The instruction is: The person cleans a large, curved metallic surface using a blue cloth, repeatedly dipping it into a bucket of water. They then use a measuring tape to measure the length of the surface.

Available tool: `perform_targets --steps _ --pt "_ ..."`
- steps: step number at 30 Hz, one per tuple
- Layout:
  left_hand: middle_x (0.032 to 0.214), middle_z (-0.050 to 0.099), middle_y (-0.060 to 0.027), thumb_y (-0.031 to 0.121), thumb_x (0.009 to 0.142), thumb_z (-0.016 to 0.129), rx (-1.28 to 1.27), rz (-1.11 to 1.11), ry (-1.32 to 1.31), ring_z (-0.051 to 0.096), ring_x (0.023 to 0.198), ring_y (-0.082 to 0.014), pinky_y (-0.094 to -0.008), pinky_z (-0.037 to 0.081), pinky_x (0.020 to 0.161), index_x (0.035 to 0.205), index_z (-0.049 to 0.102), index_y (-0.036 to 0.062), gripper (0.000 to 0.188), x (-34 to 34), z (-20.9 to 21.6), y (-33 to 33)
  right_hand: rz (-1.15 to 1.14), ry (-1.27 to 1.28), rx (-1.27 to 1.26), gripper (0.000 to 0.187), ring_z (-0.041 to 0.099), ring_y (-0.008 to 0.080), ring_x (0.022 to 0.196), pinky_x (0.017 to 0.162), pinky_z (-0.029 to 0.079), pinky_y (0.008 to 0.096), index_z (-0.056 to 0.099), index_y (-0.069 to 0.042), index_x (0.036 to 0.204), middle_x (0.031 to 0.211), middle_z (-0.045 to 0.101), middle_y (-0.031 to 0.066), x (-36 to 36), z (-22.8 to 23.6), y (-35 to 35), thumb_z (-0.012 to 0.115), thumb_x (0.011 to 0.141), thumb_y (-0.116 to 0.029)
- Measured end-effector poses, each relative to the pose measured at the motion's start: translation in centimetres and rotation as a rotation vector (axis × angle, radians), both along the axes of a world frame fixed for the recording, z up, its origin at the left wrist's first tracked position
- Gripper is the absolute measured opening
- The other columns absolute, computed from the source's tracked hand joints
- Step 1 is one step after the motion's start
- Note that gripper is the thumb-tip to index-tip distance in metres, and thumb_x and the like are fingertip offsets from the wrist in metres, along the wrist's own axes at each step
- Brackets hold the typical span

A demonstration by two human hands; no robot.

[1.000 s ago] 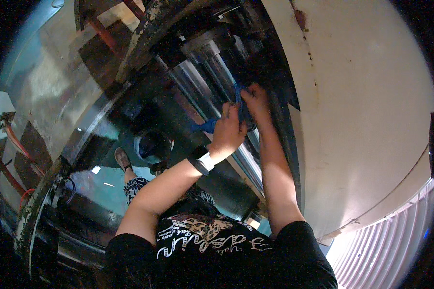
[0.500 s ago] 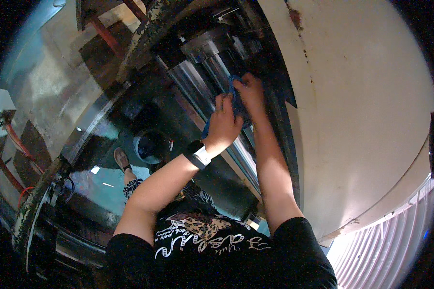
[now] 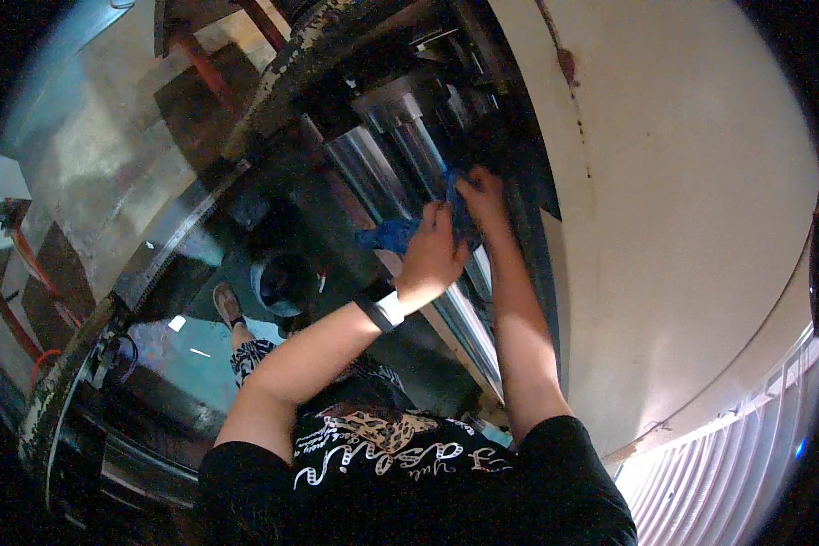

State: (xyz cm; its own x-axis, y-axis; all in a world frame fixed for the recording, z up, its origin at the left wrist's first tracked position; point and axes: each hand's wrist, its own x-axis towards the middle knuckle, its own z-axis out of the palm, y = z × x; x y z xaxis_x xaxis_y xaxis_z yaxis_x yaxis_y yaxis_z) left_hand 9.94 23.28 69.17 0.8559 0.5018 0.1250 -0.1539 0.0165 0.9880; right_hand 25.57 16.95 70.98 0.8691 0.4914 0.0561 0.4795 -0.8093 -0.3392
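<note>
A blue cloth [image 3: 391, 236] is bunched across a shiny metal rod [image 3: 419, 150], with one loose end sticking out to the left. My left hand [image 3: 433, 261] grips the cloth from the near side, fingers curled over the rod. Just beyond it, my right hand [image 3: 486, 202] pinches another part of the same cloth at the rod's right side. Where the cloth passes under my fingers is hidden. A second, thicker shiny cylinder [image 3: 369, 168] runs parallel on the left. Both lead up to a dark metal collar [image 3: 393, 102] at the far end.
A large beige panel [image 3: 673, 227] rises close on my right. Below to the left, a round bucket [image 3: 282, 282] stands near my foot [image 3: 227, 304]. A worn, chipped metal edge [image 3: 262, 109] crosses the far left, with reddish bars beyond.
The cloth's loose end now spreads farther out to the left of my left hand. The whole view has shifted slightly; both hands stay on the cloth at about the same stretch of rod.
</note>
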Motion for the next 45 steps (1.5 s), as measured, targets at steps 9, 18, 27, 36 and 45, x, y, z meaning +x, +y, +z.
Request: perform_targets --steps 9,18,27,36,45 --pt "0.118 0.032 -0.0301 0.006 0.069 0.058 0.002 0.030 0.001 0.041 0.104 -0.0474 -0.0441 0.040 0.087 0.121 0.026 -0.0096 0.062 1.1 -0.1 -0.1 0.048 -0.001 -0.026 0.027 0.055 0.0214 0.067 0.061 0.043 0.0340 0.056 0.002 0.083 0.075 0.059 0.0170 -0.2 1.1 1.7 0.063 0.069 -0.019" --pt "0.127 0.026 -0.0310 0.008 0.071 0.058 -0.044 0.036 0.028 0.037 0.109 -0.0483 -0.0473 0.038 0.090 0.128 0.018 -0.0053 0.072 1.1 -1.4 0.4 0.086 -0.115 -0.131 0.029 0.056 0.0274 0.071 0.064 0.044 0.0338 0.056 0.002 0.088 0.078 0.059 0.0169 -0.2 -0.8 2.9 0.063 0.070 -0.020" --pt "0.124 0.027 -0.0314 0.008 0.070 0.059 -0.049 0.051 0.021 0.038 0.108 -0.0480 -0.0443 0.038 0.090 0.125 0.021 -0.0088 0.070 0.7 -2.3 0.7 0.014 0.041 -0.229 0.044 0.051 0.0326 0.096 0.082 0.040 0.0379 0.052 0.000 0.105 0.103 0.054 0.0203 -1.8 0.6 5.4 0.061 0.074 -0.030" --pt "0.122 0.029 -0.0333 0.007 0.070 0.057 -0.015 0.044 0.029 0.037 0.108 -0.0476 -0.0438 0.035 0.092 0.122 0.025 -0.0119 0.064 0.2 -2.2 0.2 0.095 -0.015 -0.082 0.025 0.051 0.0222 0.064 0.060 0.041 0.0331 0.053 0.000 0.080 0.071 0.055 0.0138 0.4 -2.1 1.7 0.062 0.071 -0.022" --pt "0.125 0.026 -0.0332 0.008 0.069 0.058 -0.005 -0.007 0.027 0.034 0.111 -0.0486 -0.0440 0.034 0.094 0.125 0.020 -0.0112 0.071 -0.1 -2.5 -1.1 0.074 0.043 -0.070 0.026 0.054 0.0248 0.065 0.059 0.041 0.0378 0.054 0.002 0.077 0.070 0.055 0.0173 -0.3 -1.4 1.2 0.063 0.070 -0.021"
